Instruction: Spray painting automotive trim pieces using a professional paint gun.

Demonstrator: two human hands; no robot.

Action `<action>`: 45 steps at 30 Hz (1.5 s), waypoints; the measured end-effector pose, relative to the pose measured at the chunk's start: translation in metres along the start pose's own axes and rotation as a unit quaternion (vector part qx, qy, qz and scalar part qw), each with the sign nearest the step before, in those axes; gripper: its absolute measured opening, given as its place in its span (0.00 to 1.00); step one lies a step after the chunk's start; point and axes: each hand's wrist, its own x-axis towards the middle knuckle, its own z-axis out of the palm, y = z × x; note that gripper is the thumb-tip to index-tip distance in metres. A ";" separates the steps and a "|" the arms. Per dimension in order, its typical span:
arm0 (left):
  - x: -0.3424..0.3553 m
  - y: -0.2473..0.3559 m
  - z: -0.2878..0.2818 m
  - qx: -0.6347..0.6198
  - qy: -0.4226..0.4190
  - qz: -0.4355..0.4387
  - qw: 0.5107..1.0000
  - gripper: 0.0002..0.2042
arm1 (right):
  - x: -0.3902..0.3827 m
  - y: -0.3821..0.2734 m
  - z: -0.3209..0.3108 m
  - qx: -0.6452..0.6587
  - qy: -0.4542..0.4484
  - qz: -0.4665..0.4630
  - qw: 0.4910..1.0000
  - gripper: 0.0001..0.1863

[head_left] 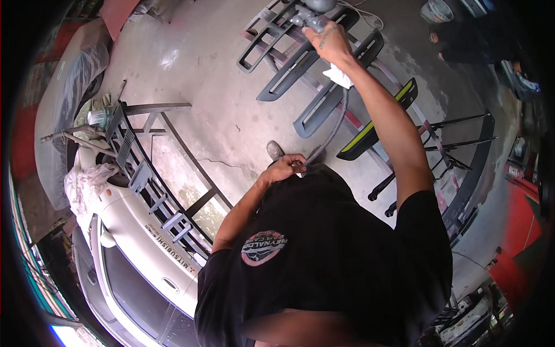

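Observation:
My right hand (332, 45) reaches far forward with its fingers wrapped around a spray gun (311, 19) that has a rounded grey cup on top. White cloth or paper (339, 76) hangs just below that wrist. From there a grey air hose (337, 128) curves back toward my waist, where my left hand (283, 169) pinches it. Beneath the gun lie dark grey vehicle trim pieces (287, 74) on a rack; one of them is a frame-shaped piece (254, 55). Nearer my right forearm are two dark trim pieces with yellow-green strips (357, 140).
A white vehicle (144, 231) stands at left beside a dark metal frame (188, 147). Plastic sheeting covers a large object (72, 87) behind it. Long dark thin parts (457, 120) hang at right. A bucket (436, 11) and a person's feet (435, 38) are at the far right.

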 end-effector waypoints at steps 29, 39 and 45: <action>-0.005 -0.055 -0.021 -0.025 0.021 0.038 0.999 0.07 | -0.050 0.008 0.052 0.012 -0.040 -0.059 0.997 0.16; -0.021 -0.105 -0.015 0.030 0.067 0.014 0.997 0.11 | -0.095 0.013 0.104 0.112 -0.280 -0.002 0.953 0.17; -0.017 -0.091 -0.004 0.095 0.093 0.049 0.990 0.09 | -0.080 0.026 0.046 -0.017 0.053 -0.003 0.998 0.19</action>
